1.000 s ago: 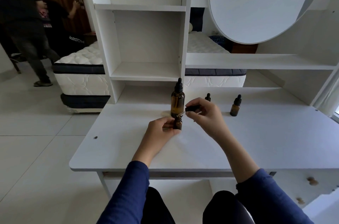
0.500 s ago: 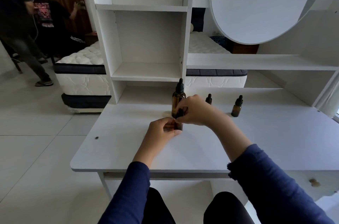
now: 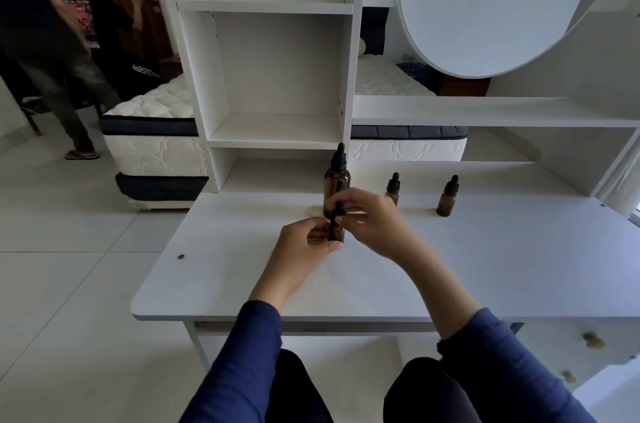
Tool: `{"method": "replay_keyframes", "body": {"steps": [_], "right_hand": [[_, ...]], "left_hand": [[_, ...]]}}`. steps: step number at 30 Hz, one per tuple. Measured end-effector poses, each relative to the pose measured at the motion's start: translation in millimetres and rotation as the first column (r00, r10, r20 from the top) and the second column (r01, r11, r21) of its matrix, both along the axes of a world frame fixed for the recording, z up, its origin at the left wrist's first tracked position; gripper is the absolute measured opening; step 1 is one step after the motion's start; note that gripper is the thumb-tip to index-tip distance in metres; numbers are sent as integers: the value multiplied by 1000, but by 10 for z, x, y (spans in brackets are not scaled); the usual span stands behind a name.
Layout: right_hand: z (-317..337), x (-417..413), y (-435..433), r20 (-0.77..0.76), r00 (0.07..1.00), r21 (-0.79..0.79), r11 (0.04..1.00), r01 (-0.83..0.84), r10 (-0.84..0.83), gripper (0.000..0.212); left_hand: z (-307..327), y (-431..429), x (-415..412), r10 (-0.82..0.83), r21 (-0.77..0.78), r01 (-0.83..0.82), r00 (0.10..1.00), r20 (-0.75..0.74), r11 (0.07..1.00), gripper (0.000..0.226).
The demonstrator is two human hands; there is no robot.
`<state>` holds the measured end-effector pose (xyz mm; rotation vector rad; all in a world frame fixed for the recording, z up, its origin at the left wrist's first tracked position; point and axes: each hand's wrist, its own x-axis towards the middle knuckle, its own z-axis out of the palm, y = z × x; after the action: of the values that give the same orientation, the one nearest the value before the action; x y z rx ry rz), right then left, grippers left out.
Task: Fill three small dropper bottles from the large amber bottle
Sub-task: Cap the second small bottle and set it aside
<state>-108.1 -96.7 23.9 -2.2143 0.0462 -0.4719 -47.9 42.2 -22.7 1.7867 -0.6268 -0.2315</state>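
The large amber bottle with a black dropper cap stands upright on the white desk. Just in front of it a small amber dropper bottle stands on the desk. My left hand grips its body from the left. The fingertips of my right hand pinch its black dropper cap on top. Two other small capped dropper bottles stand to the right: one partly behind my right hand, one farther right.
White shelving rises at the back of the desk, with a long shelf and a round panel at the right. A bed stands behind. Two people stand at the far left. Drawer knobs show at the lower right.
My right hand brought the dropper cap from beside the small bottle down onto its top and now holds it there. My left hand has kept hold of the bottle.
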Motion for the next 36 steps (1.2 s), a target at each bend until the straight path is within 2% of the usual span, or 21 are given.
{"method": "replay_keyframes", "body": {"steps": [3,7,11,17,21,24,29,36], "right_hand": [[-91,18,5,59,996,15,998,67,-67,27],[-119,15,71,131,984,-32,992,122,-117,37],[-137,-44,90,156,982,136,987,84,-105,29],[-214,-37,133,190,970,125,984,128,-151,28],[-199,-39,139,167,975,198,974,113,-148,35],[-198,-40,150,153,982,151,985,86,-110,40],[-200,-26,158,207,968,111,987,118,-139,39],[-210,-23,145,157,978,98,987,124,-139,23]], "left_hand": [[-4,-5,-4,-10,-19,10,1000,7,1000,24],[-23,-5,19,-15,3,15,1000,25,1000,26],[-14,-10,19,-15,-5,15,1000,9,1000,28],[-15,-11,8,-15,-18,15,1000,11,1000,25],[-10,-12,8,-20,-8,20,1000,6,1000,27],[0,-7,6,-17,-15,17,1000,-10,1000,25],[15,-1,-13,-24,-15,24,1000,16,1000,24],[25,-1,-13,-21,-22,22,999,28,1000,21]]}}
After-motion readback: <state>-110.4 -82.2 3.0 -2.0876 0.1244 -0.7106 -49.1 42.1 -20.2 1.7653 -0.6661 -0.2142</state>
